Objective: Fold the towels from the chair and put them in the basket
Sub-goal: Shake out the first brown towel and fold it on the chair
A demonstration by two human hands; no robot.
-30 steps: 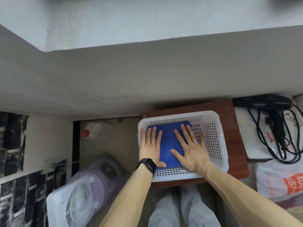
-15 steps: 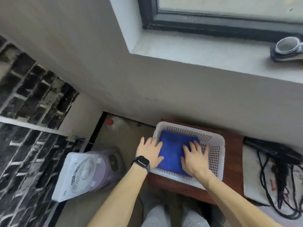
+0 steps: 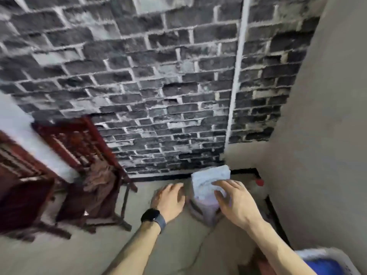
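A dark red wooden chair (image 3: pixel 75 147) stands at the left against the brick wall, with a brown towel (image 3: pixel 99 179) draped over its seat. The white basket (image 3: pixel 327 253) shows only at the bottom right corner, with a folded blue towel (image 3: pixel 327 265) inside. My left hand (image 3: pixel 168 197), a black watch on its wrist, hovers over the floor right of the chair, fingers loosely apart and holding nothing. My right hand (image 3: pixel 234 201) is out beside it, fingers spread and holding nothing, in front of the fan. The picture is blurred by motion.
A white box fan (image 3: pixel 206 179) on a pale purple appliance (image 3: pixel 206 209) stands on the floor at the wall corner. A red-capped bottle (image 3: pixel 259 182) sits behind it. A second dark red piece of furniture (image 3: pixel 19 195) fills the far left. Grey floor (image 3: pixel 99 253) lies below my arms.
My view has swung left from the basket to the chair. Both hands have lifted off the blue towel, left the basket and now hang over the floor.
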